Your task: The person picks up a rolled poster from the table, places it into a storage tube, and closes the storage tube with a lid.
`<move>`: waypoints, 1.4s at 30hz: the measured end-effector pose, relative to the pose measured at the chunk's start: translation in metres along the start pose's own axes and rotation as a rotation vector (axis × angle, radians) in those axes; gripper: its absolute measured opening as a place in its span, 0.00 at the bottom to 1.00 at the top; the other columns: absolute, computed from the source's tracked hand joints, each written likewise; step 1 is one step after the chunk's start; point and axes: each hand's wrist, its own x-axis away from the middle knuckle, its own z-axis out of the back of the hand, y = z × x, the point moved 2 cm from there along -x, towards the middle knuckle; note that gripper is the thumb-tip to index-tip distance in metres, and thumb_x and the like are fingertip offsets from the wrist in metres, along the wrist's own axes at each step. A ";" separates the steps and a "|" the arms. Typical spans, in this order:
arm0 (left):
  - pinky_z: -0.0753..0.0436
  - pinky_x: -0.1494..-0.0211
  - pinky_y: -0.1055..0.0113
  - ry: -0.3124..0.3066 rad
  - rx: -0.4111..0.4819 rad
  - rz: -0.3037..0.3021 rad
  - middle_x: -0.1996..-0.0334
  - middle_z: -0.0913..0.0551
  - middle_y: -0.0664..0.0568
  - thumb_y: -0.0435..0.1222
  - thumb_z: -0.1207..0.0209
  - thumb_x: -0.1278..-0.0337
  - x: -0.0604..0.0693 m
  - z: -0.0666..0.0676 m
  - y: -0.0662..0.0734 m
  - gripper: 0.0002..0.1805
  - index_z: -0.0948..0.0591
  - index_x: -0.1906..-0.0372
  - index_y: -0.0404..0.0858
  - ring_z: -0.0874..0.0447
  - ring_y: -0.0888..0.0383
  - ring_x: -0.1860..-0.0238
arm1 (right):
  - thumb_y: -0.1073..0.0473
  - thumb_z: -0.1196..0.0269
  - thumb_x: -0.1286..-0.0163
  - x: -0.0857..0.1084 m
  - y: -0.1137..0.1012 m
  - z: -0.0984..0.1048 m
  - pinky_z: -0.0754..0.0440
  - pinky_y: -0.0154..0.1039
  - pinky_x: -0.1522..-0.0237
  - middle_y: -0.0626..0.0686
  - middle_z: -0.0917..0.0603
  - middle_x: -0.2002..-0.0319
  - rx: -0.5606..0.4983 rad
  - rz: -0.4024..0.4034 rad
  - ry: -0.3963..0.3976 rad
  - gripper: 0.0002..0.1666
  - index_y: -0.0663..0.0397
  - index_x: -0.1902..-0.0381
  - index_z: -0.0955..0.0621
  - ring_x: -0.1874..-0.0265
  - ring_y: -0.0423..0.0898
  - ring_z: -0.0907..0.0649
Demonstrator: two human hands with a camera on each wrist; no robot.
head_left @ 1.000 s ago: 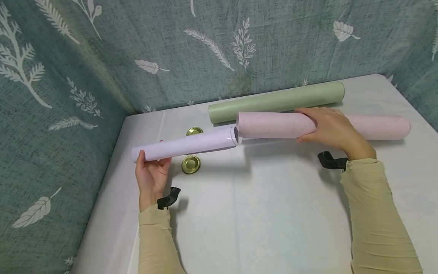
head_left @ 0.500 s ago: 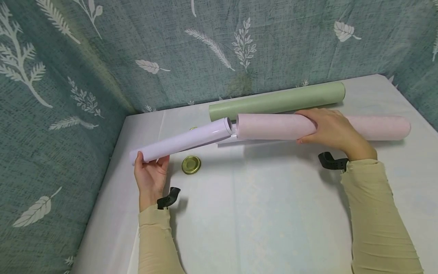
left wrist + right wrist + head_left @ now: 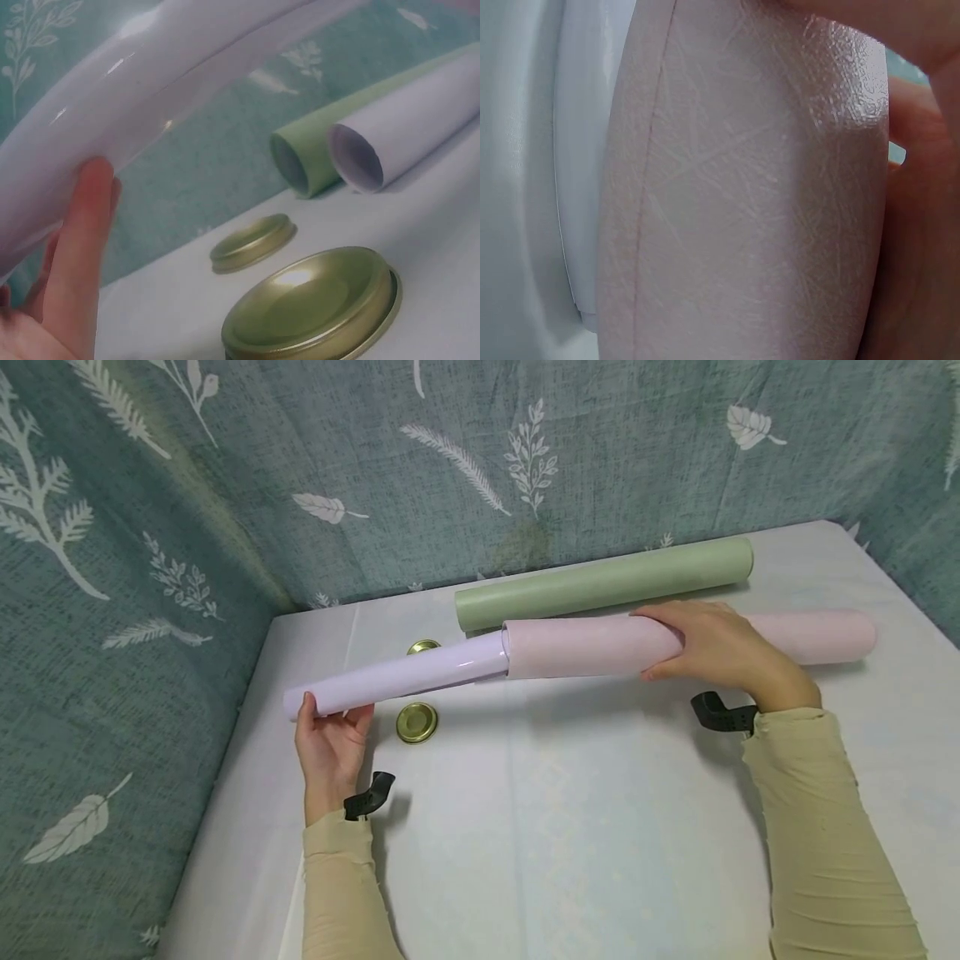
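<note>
In the head view my left hand (image 3: 333, 756) holds a glossy lavender roll (image 3: 405, 675) near its left end, thumb on the near side. The roll slants up to the right, above the table. My right hand (image 3: 716, 643) grips a pink roll (image 3: 585, 647) from above, around its middle. The lavender roll's right end sits inside the pink roll's left opening; how deep is hidden. In the right wrist view the pink sheet (image 3: 720, 187) shows a fine textured surface and a lengthwise edge line.
Behind the pink roll lies a green roll (image 3: 607, 585). A white roll (image 3: 420, 127) lies beside it, mostly hidden in the head view. Two gold lids, a nearer lid (image 3: 417, 722) and a farther lid (image 3: 423, 646), rest on the white-covered table (image 3: 600, 827). Leaf-patterned curtains (image 3: 420, 510) border it.
The lavender roll's right end tipped up, then came down and entered the pink roll's left opening. The pink roll and right hand shifted slightly left, the pink roll's left end lowering.
</note>
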 end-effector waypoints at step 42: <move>0.28 0.50 0.58 0.183 -0.450 -0.069 0.45 0.36 0.47 0.51 0.44 0.48 -0.002 0.001 -0.005 0.27 0.37 0.45 0.47 0.33 0.51 0.48 | 0.39 0.30 0.60 -0.012 -0.017 -0.038 0.32 0.47 0.50 0.48 0.24 0.49 0.042 0.040 -0.220 0.44 0.43 0.43 0.28 0.51 0.46 0.26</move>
